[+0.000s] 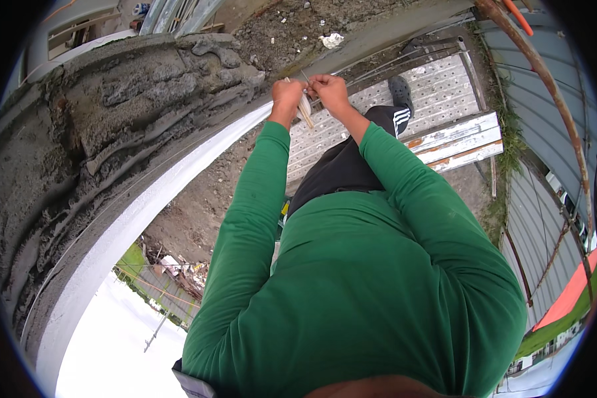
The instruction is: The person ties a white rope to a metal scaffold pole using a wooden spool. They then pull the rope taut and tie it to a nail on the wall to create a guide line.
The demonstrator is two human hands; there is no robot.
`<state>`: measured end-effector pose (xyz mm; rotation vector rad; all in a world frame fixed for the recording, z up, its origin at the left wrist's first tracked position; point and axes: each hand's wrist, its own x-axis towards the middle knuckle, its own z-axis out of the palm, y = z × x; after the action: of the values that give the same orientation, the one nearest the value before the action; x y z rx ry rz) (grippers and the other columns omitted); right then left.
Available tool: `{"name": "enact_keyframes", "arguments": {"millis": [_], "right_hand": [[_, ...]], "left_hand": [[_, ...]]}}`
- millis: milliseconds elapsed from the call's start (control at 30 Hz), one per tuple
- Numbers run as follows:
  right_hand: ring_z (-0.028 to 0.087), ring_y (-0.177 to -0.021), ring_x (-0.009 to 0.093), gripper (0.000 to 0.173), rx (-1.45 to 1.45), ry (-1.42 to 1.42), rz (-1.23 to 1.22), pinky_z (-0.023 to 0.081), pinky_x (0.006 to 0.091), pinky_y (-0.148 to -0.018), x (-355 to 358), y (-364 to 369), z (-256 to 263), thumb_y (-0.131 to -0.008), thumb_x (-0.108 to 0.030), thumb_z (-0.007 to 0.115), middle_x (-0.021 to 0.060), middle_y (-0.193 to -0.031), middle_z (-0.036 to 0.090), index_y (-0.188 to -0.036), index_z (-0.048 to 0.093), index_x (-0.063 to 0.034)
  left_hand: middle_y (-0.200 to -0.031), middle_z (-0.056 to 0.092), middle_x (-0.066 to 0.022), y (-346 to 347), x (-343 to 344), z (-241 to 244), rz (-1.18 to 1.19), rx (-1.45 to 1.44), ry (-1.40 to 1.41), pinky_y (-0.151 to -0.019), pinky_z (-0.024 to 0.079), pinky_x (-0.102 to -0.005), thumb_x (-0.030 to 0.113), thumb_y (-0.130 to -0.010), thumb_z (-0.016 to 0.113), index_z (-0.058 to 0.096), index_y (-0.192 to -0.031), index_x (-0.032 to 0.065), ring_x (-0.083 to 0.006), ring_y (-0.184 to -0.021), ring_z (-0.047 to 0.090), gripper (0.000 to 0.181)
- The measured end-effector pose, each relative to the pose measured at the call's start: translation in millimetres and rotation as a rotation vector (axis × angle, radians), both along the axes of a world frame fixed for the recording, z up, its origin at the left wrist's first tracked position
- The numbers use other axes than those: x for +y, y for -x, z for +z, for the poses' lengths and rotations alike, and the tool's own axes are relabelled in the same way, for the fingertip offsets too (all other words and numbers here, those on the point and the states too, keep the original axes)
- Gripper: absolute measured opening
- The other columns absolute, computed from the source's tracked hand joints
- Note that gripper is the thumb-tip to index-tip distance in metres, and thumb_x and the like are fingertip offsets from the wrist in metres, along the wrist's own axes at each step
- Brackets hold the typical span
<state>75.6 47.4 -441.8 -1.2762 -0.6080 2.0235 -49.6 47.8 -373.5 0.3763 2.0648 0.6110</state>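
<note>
At the upper middle of the head view, my left hand (287, 99) is closed around a slim wooden stick with pale string wound on it (304, 108). The stick's lower end shows below the fist. Close beside it on the right, my right hand (330, 93) has its thumb and fingers pinched together on a thin piece, perhaps a nail or the string's end; it is too small to tell. Both hands are near the end of a wall top covered in rough grey mortar (149, 84), beside its white face (179, 181).
Below lies a perforated metal scaffold platform (438, 84), with my shoe (401, 93) on it. A paint-marked board (460, 142) runs along its edge. A rusty pole (559, 89) and corrugated metal sheets (532, 199) stand at the right. Metal channels (179, 15) lie top left.
</note>
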Motion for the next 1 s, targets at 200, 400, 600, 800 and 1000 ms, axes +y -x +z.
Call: {"name": "enact_keyframes", "arguments": {"millis": [200,400,600,800,1000], "right_hand": [[0.073,-0.079,0.016,0.023,0.002,-0.012,-0.021,0.061,0.0275,-0.073,2.4,-2.4,6.7,-0.095,0.003,0.065,0.0156,-0.095,0.076,-0.115,0.068,0.0142],[0.073,-0.079,0.016,0.024,0.004,-0.030,0.004,0.061,0.0268,-0.074,2.1,-2.2,3.0,-0.095,0.003,0.065,0.0153,-0.097,0.076,-0.116,0.069,0.0138],[0.073,-0.082,0.015,0.024,-0.016,-0.020,0.021,0.060,0.0261,-0.075,2.0,-4.2,7.0,-0.095,0.003,0.065,0.0142,-0.097,0.076,-0.117,0.069,0.0127],[0.072,-0.083,0.015,0.023,0.061,-0.018,0.000,0.060,0.0263,-0.078,1.8,-4.7,1.2,-0.096,0.001,0.065,0.0130,-0.097,0.076,-0.116,0.070,0.0117],[0.069,-0.098,0.018,0.050,0.117,0.098,-0.006,0.060,0.0308,-0.083,8.9,-7.0,-0.2,-0.099,-0.005,0.066,0.0144,-0.120,0.066,-0.145,0.050,0.0044]], "left_hand": [[-0.079,0.071,-0.0096,-7.9,-0.6,0.7,-0.031,0.077,-0.014,-0.060,0.048,-0.0383,0.006,-0.080,0.075,0.074,-0.081,-0.0016,-0.0192,-0.069,0.064,0.007],[-0.081,0.073,-0.0089,-6.2,-1.3,-0.6,-0.081,0.119,0.040,-0.061,0.049,-0.0375,0.008,-0.080,0.076,0.077,-0.083,-0.0010,-0.0187,-0.070,0.066,0.009],[-0.081,0.074,-0.0093,-4.9,-5.0,-4.5,-0.079,0.088,0.005,-0.061,0.050,-0.0374,0.008,-0.079,0.076,0.079,-0.085,-0.0009,-0.0191,-0.070,0.066,0.010],[-0.081,0.073,-0.0094,0.9,-3.8,-8.3,-0.115,0.084,-0.002,-0.060,0.050,-0.0366,0.008,-0.081,0.075,0.079,-0.086,-0.0014,-0.0192,-0.069,0.066,0.011],[-0.076,0.071,-0.0081,-3.0,-6.9,1.8,-0.185,0.003,-0.006,-0.060,0.049,-0.0366,0.013,-0.082,0.077,0.075,-0.082,-0.0005,-0.0177,-0.067,0.065,0.014]]}}
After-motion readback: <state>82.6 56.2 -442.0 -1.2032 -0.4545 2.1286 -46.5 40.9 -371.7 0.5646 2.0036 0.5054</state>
